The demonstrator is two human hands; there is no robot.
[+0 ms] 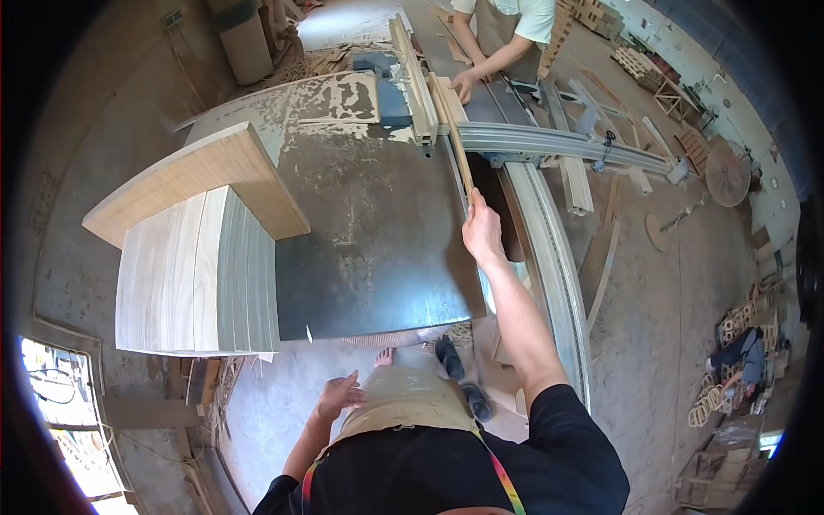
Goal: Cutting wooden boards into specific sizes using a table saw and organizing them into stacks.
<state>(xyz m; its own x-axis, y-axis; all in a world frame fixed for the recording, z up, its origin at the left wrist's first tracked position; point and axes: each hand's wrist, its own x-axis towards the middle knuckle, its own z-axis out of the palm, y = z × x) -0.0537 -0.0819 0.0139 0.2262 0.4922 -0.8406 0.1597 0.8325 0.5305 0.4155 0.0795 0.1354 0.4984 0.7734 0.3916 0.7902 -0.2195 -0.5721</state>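
Observation:
My right hand (482, 227) is stretched forward over the right edge of a dark saw table (360, 215). Its fingers are closed round the near end of a long, thin wooden stick (461, 150). The stick's far part lies along a pale wooden board (449, 103) beside the wooden fence (415, 81). My left hand (342, 395) hangs low in front of my apron, off the table's near edge, fingers stretched out and holding nothing. Across the table a co-worker's hand (464, 84) rests at the pale board. No blade can be made out.
A stack of pale boards (172, 266) stands at the table's left, with a wide curved board (197, 184) against its far side. A metal rail (549, 257) runs along the right, and a crossbar (558, 139) spans it. Another person (748, 365) is far right among wooden parts.

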